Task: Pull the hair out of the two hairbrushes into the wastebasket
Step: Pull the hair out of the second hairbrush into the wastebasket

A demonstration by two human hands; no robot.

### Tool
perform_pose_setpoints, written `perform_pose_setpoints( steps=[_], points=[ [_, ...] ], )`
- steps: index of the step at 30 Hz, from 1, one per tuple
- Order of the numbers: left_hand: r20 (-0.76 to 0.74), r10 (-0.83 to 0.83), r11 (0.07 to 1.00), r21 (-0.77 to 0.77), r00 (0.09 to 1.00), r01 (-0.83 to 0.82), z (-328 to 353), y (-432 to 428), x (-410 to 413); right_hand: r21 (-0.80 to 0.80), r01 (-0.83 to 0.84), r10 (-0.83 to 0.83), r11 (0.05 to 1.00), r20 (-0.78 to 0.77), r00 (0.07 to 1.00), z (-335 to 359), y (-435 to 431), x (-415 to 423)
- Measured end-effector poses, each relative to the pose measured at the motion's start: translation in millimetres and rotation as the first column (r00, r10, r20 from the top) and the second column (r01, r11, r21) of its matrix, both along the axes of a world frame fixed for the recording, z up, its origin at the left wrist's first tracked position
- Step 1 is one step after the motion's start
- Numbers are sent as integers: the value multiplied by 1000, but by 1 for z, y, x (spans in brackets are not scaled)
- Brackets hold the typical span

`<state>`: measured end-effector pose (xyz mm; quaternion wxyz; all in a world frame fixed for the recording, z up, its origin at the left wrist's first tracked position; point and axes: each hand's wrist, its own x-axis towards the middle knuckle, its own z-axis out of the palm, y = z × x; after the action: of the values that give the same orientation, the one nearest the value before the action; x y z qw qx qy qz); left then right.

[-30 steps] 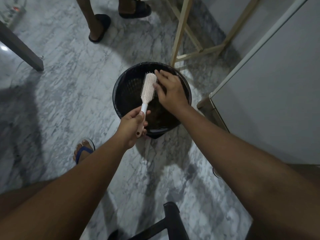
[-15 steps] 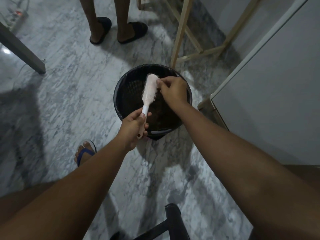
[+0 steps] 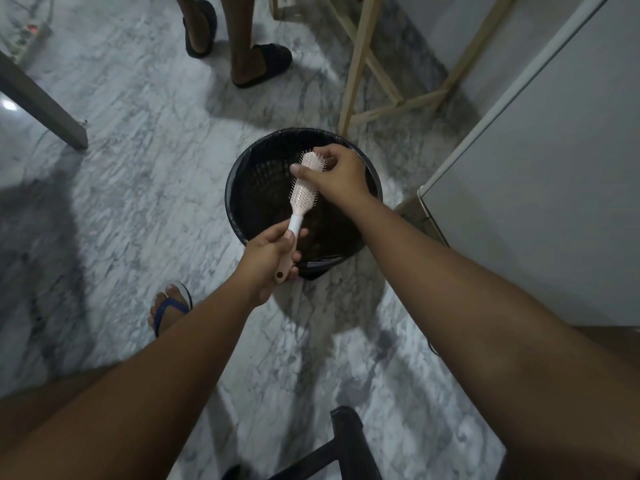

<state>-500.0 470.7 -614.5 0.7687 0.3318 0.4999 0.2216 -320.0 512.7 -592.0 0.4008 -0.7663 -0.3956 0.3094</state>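
Fingertips (image 3: pixel 297 169) of the right hand (image 3: pixel 337 176) pinched narrow against the upper bristle bed of the hairbrush (image 3: pixel 304 187), thumb on one side and curled fingers on the far side; whether any hair is between them cannot be told at this size. Left hand (image 3: pixel 268 256): wrapped closed around the handle, butt end poking out below the palm. Hairbrush: pale pink paddle type with a white collar, held tilted, head toward 12 o'clock, directly over the open mouth of the wastebasket (image 3: pixel 242 174). Wastebasket: black, round, mesh-walled with a dark liner, on marble floor (image 3: pixel 138 168); a second person's slippered feet (image 3: pixel 242 53) at 11 o'clock of it, wooden frame legs (image 3: pixel 360 64) at 1 o'clock. Second brush: not in view. Handling, by judgement: plastic body light and stiff, safe to grip firmly at the handle; pins springy and liable to bend if dragged sideways; trapped hair soft, fine, clingy, best nipped low at the pin roots and drawn straight up, then shaken loose over the basket
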Motion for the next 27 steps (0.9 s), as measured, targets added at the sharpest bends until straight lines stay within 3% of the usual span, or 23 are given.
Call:
perform_pose_setpoints(
  steps=[7,11,17,21,23,27],
  points=[
    [47,-12,999,-46,999,14,1,-1,0,5,63,-63,998,93,994,3,4,15],
    [66,-4,999,-33,998,6,3,-1,5,36,161,-163,986,61,985,-2,9,19],
    [61,91,994,-72,994,-86,7,1,16,235,308,-323,922,29,946,-7,5,28],
    [35,107,993,-49,994,-105,1,5,7,266,286,-291,921,-23,957,-5,-6,36],
    [38,112,993,-45,993,-111,1,6,6,207,246,-241,947,-49,969,-9,-14,36],
    [47,127,991,-57,991,-124,2,10,9,10,7,-6,1000,-114,993,-13,-28,23]
  ],
)
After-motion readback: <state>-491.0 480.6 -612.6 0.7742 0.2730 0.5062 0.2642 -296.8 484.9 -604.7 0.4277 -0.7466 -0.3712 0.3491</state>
